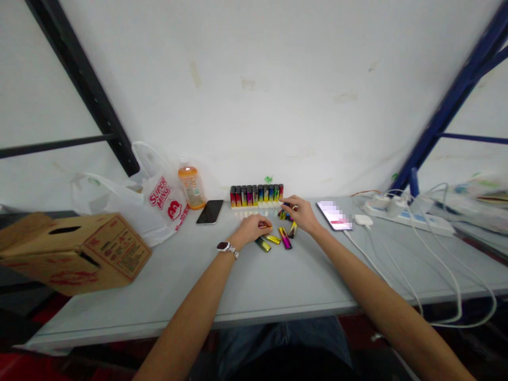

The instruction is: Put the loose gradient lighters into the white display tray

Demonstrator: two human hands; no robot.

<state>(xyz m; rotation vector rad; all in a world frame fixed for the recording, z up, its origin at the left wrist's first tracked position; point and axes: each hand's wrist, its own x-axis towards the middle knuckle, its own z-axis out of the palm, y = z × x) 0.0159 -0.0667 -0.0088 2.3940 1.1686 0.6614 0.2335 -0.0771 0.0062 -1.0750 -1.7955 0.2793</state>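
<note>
Colourful lighters (250, 197) stand upright in rows in a pale tray (238, 207) against the wall. My left hand (250, 228), with a watch on its wrist, is closed around a red and yellow lighter (265, 225) in front of the rows. At the right end of the tray, my right hand (298, 210) is closed, its fingertips pinching what looks like a dark lighter, mostly hidden by the fingers. Loose lighters lie between the hands, among them a magenta and yellow lighter (284, 238), a yellow lighter (272, 239) and a dark green one.
A dark phone (210, 211) and an orange bottle (191, 185) are left of the tray. Farther left are a white plastic bag (159, 206) and a cardboard box (79, 254). To the right lie a lit phone (332, 215), a charger (363, 220), cables and a power strip (424, 222).
</note>
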